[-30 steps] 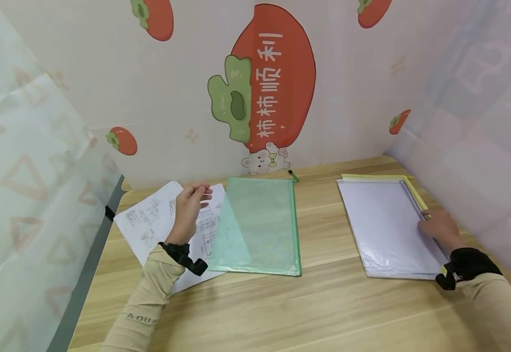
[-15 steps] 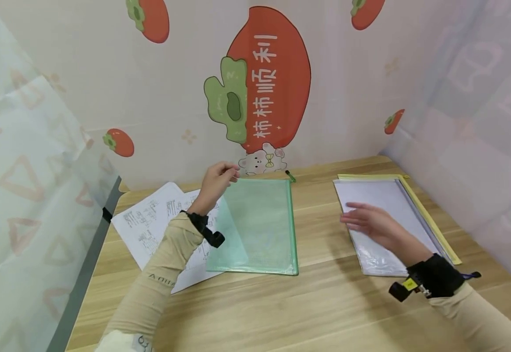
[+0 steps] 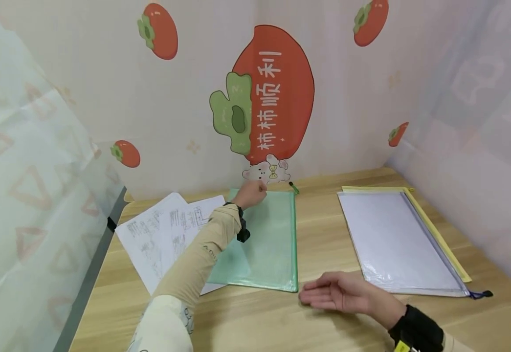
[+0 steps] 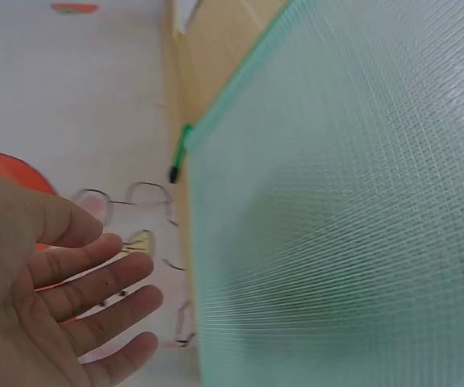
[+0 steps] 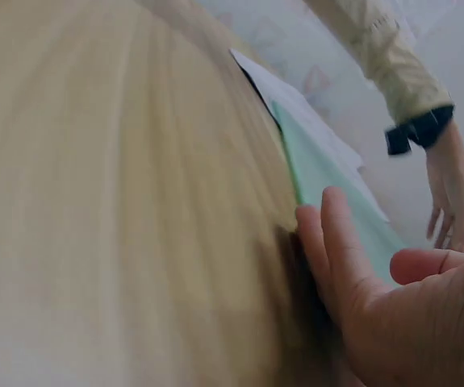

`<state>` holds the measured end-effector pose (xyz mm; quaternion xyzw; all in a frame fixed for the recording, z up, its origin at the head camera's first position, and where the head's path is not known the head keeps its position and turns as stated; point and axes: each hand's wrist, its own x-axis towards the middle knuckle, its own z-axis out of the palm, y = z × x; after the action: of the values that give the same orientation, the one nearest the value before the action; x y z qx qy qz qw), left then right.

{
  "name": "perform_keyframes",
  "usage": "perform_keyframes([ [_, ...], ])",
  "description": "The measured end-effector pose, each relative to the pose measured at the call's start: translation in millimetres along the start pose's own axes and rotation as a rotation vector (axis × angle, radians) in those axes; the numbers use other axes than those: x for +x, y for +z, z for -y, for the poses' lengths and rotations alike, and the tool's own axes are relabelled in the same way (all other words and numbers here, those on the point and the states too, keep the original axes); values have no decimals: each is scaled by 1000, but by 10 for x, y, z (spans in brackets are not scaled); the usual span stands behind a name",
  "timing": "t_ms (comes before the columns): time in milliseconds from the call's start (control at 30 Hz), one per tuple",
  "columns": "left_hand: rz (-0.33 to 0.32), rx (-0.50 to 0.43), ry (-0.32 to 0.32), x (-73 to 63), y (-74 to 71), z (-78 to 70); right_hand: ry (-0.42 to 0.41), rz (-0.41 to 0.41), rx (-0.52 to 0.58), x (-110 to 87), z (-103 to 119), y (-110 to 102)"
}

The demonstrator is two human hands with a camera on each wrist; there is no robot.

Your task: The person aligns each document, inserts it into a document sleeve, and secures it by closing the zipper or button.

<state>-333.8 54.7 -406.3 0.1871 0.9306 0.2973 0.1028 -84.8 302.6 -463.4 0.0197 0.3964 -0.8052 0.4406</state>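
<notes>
**While a green pouch (image 3: 273, 244) lies mid-worktop (image 3: 259, 320), fingers (image 4: 106, 282) stand at its far and near ends**

As I look across from the left, printed papers (image 3: 158, 239) come first, fanned over one another at a slant, with line drawings and small text on them. Their right-hand part runs beneath the green pouch, showing through its translucent left side.

Next comes the left hand (image 3: 251, 194), at the far end of the pouch, its beige sleeve (image 3: 198, 259) stretched across papers and pouch. From the left wrist its fingers look loosely spread and a little bent, thumb apart from the rest, with nothing between them; the tips show just beside the pouch's far edge.

The pouch itself lies flat, darker green along its right side, a green zip pull (image 3: 294, 187) at the far right corner.

Just beside its near right corner is the right hand (image 3: 339, 292), low over the worktop, palm turned inward. The fingers are extended and fairly close together, the thumb a little away, nothing in their grasp; whether a fingertip touches the corner, I can't tell.

Farther right, well apart from the green pouch, a pale pouch (image 3: 400, 244) lies on a yellow pouch (image 3: 441, 239) whose border shows at the far and right sides. A dark blue pull (image 3: 481, 295) sticks out at the near right corner.
</notes>
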Motion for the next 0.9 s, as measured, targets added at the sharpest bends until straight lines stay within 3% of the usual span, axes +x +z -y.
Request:
perform_keyframes([
  [100,33,33,-41,191,189,110,43,82,63,21,-146,27],
  [200,57,67,-74,363,347,200,68,110,122,49,-243,75],
  [333,42,221,-33,566,511,276,75,120,179,80,-284,147],
  [433,38,304,-16,623,572,243,43,106,212,105,-271,193],
  [533,32,327,-32,606,602,187,-8,66,241,114,-269,217],
  [667,-5,360,-68,557,592,90,-93,-56,236,86,-282,224],
  [900,-17,313,-116,532,637,85,-321,-506,166,139,-265,145],
])
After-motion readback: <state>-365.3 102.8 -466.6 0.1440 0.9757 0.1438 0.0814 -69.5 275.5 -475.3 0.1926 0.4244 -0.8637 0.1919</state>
